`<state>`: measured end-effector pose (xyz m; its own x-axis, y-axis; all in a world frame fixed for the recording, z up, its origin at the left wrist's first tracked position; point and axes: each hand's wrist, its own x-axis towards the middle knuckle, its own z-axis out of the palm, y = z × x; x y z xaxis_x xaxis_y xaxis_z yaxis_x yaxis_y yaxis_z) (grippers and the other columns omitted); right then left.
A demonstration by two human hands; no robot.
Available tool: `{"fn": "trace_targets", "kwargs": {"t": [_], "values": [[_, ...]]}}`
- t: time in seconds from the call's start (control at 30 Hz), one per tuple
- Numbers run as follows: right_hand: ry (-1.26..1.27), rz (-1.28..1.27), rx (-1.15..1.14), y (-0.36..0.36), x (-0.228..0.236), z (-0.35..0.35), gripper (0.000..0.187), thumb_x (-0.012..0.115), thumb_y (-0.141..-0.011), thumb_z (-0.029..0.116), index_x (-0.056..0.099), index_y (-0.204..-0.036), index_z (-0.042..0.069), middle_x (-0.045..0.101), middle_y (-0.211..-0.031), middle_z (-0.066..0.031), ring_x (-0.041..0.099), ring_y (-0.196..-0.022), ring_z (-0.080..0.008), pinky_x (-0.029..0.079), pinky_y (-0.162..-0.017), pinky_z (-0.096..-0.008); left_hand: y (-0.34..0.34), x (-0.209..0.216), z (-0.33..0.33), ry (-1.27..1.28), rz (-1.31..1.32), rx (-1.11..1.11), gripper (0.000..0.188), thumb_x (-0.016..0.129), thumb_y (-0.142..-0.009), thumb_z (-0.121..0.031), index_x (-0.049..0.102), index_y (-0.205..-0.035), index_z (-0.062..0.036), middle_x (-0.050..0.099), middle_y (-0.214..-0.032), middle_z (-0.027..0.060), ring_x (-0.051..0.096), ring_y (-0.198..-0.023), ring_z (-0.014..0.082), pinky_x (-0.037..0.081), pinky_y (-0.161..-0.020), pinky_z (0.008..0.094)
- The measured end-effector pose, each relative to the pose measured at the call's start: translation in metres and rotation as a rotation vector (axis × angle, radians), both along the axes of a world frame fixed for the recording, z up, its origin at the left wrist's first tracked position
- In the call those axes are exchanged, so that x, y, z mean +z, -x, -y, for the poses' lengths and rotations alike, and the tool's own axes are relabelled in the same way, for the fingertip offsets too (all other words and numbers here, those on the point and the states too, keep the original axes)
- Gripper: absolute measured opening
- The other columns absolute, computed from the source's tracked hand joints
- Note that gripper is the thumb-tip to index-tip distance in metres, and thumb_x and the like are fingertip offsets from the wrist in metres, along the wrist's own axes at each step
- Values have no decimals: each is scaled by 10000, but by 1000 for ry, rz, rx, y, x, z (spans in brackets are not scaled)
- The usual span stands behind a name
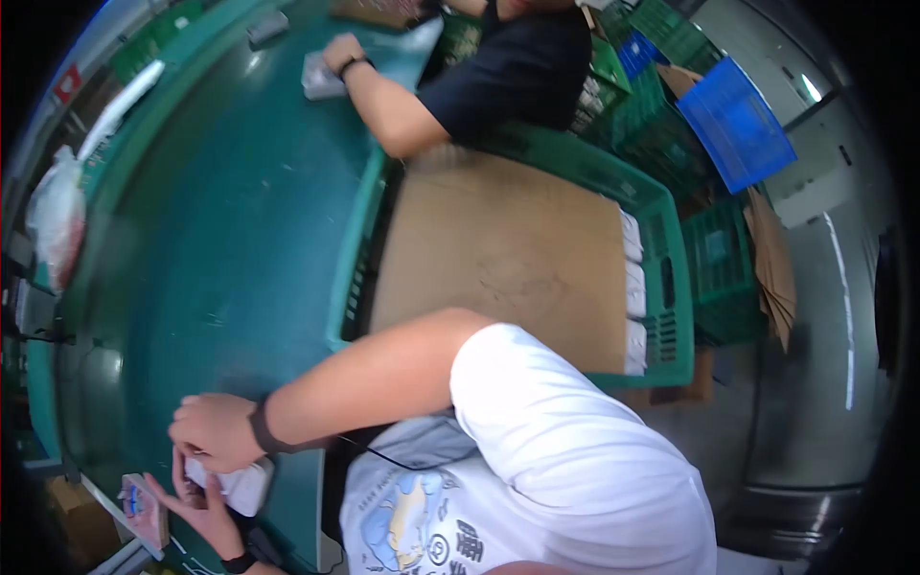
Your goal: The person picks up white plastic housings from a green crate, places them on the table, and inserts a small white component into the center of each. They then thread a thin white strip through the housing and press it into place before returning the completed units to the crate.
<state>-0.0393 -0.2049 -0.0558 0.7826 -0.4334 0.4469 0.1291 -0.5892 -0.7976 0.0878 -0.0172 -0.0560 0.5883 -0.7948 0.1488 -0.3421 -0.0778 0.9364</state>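
My right hand [216, 431] reaches across from the white sleeve, a dark band on its wrist. Its fingers curl downward over a white rounded box [249, 486] at the lower left of the green work surface [240, 249]; what they pinch is hidden. Just below, my left hand [206, 517] meets the near side of the same white box, fingers spread apart, also with a dark wristband. Left of it lies a small pink-and-white packet [144, 511]. The fingers overlap, so their exact contact with the box is unclear.
Beside me stands a large green crate [676, 287] with a brown cardboard sheet [498, 268] over white boxes [634, 287]. Across it, a co-worker's hand [342, 53] rests on a pale box [321, 79]. A blue crate [738, 125] and stacked green crates stand behind.
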Motion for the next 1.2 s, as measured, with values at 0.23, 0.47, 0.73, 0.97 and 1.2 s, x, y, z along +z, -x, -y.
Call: {"fn": "trace_targets", "kwargs": {"t": [0.23,0.47,0.73,0.97,1.2], "values": [[102,-42,88,-4,8,8,138,775,-741,134,738,-874,134,771,-902,-117,736,-985,-396,577,-826,-525,-39,-13,-9,-50,9,-30,570,678,-1089,-52,487,-1623,5,680,-1466,166,638,-1345,232,472,-1158,339],[71,-149,187,20,15,5,173,770,-735,104,740,-904,127,763,-936,-121,718,-1011,-389,572,-844,-523,-16,-8,-5,-110,-96,5,283,692,-1087,-50,661,-1354,36,711,-1290,97,670,-1179,170,517,-1045,304],[-139,-52,132,20,12,-3,184,728,-785,30,701,-961,77,741,-929,-140,708,-999,-396,562,-818,-514,-16,-20,9,-28,-30,3,228,669,-1102,-51,658,-1311,40,720,-1268,101,674,-1124,161,526,-1031,308],[-151,-135,183,26,25,5,202,721,-807,26,672,-1001,55,733,-954,-153,706,-958,-392,562,-807,-511,-5,-16,12,-14,-58,22,217,668,-1099,-49,661,-1301,32,726,-1230,92,672,-1112,151,532,-1017,314],[-11,-115,125,23,10,-8,188,717,-829,24,670,-1009,57,732,-976,-160,702,-992,-398,558,-831,-509,3,-5,11,-38,-88,19,215,666,-1091,-39,669,-1297,24,730,-1207,84,678,-1095,151,538,-997,320]]}}
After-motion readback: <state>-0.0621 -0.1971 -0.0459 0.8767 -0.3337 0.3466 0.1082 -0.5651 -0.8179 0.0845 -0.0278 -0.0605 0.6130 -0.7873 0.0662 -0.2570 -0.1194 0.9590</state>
